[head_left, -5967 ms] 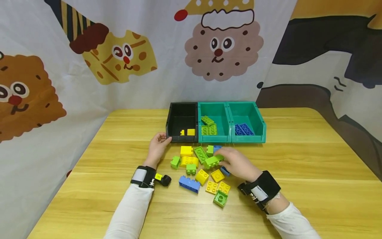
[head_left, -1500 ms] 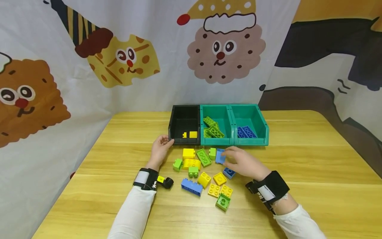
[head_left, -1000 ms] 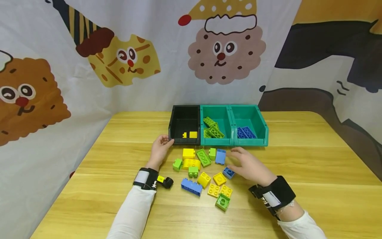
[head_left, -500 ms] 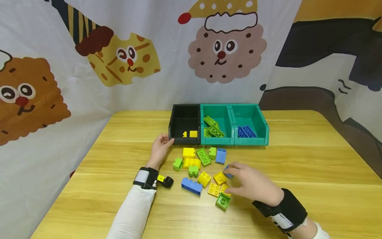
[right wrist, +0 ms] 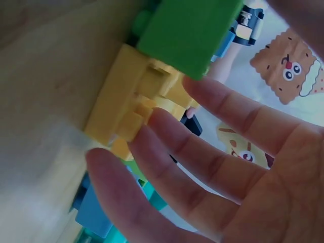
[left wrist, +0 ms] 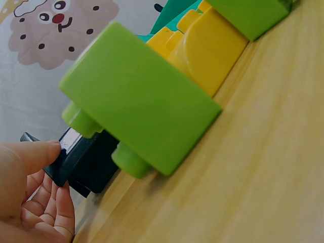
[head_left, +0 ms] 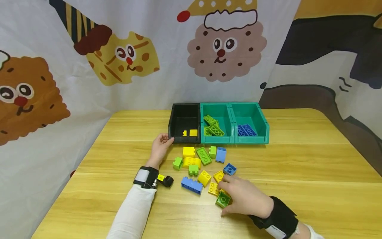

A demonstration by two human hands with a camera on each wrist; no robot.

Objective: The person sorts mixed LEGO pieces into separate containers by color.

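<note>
- Green plastic makes up the block [head_left: 222,200], squat and near square from above, so a long axis is hard to pick out.
- It lies on the table [head_left: 310,159] at the near end of the loose pieces, turned askew, hollow underside upward and studs down.
- A round tube shows inside its thin walls; its outer side looks smooth.
- It sits up against a yellow block [right wrist: 114,98].
- The right hand [head_left: 249,196] reaches round it, fingers apart and slightly bent, one fingertip at its edge; whether the thumb presses it, I cannot tell.
- The left hand [head_left: 159,147] pinches the front left corner of the black bin [head_left: 184,116], thumb above, fingers below.
- That bin's long axis runs front to back, low front toward the person; it is dark and plain-walled.
</note>
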